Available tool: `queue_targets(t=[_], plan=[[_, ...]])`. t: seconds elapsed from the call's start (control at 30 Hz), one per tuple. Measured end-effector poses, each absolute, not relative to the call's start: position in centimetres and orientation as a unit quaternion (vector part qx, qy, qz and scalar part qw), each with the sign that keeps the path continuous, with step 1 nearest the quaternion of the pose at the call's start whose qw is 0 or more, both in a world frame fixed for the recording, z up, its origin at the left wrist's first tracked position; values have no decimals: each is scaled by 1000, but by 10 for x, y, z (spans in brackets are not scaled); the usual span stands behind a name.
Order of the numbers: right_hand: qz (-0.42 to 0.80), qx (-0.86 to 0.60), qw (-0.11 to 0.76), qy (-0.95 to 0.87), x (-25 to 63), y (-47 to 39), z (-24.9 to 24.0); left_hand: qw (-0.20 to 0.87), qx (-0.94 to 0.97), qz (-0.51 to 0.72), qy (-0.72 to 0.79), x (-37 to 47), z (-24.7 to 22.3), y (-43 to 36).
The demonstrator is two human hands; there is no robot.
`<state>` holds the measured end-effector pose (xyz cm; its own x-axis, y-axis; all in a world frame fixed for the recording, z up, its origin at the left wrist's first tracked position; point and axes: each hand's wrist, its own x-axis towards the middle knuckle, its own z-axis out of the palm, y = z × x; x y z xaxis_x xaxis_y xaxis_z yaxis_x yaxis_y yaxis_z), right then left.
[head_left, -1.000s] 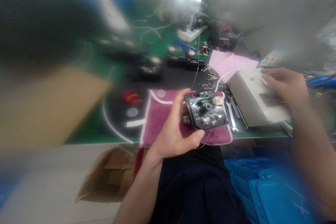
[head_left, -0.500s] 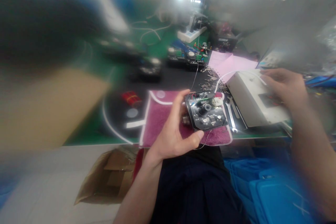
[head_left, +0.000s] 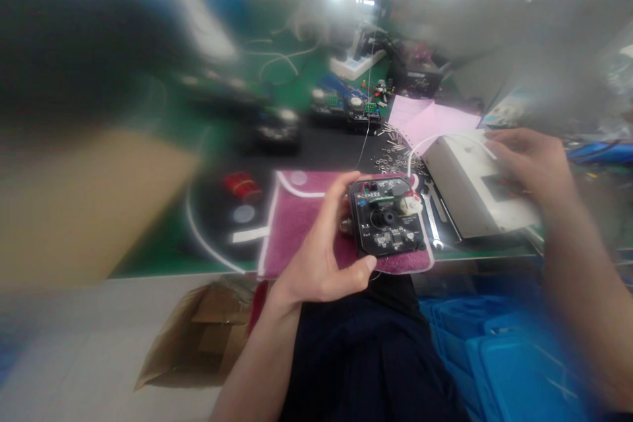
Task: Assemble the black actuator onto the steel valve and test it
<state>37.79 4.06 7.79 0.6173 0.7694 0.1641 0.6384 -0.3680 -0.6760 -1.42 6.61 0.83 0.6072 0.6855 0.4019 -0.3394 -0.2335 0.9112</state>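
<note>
My left hand point(head_left: 324, 254) grips a black square circuit-board unit point(head_left: 388, 221) by its left side, thumb along the lower edge and fingers at the upper edge. A dark round lens sits in the middle of the board, with a white part at its right. Above a pinkish-purple cloth point(head_left: 297, 237) this unit is held tilted, its board side towards me. My right hand point(head_left: 531, 161) is at the top of a white box point(head_left: 469, 188), fingers curled; what they hold, if anything, is hidden. A white cable point(head_left: 435, 138) arcs from behind the unit over the box towards those fingers.
Wrenches point(head_left: 432, 214) lie between cloth and box. Behind are loose screws point(head_left: 390, 148), pink paper point(head_left: 425, 120), more board units point(head_left: 363, 111) and a power strip point(head_left: 357, 64). A red spool point(head_left: 242, 186) stands left. Below are a cardboard box point(head_left: 198, 336) and blue bins point(head_left: 514, 369).
The unit in my left hand has tilted, so its board faces me more squarely, and it sits slightly lower. My right hand stays at the white box. The whole view has shifted a little.
</note>
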Motion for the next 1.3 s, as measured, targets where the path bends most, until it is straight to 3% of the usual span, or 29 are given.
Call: queue_targets(t=[0.43,0.8,1.07,1.3], plan=[[87,-825,357,-430,375,40,79,587,651,438,201,-6,8,63],[98,-813,359,-448,384,37,74,621,644,421,149,-16,5,68],[94,-815,361,-443,379,39,77,565,652,438,254,-3,8,68],[95,-809,366,-450,382,40,76,590,624,425,285,2,17,81]])
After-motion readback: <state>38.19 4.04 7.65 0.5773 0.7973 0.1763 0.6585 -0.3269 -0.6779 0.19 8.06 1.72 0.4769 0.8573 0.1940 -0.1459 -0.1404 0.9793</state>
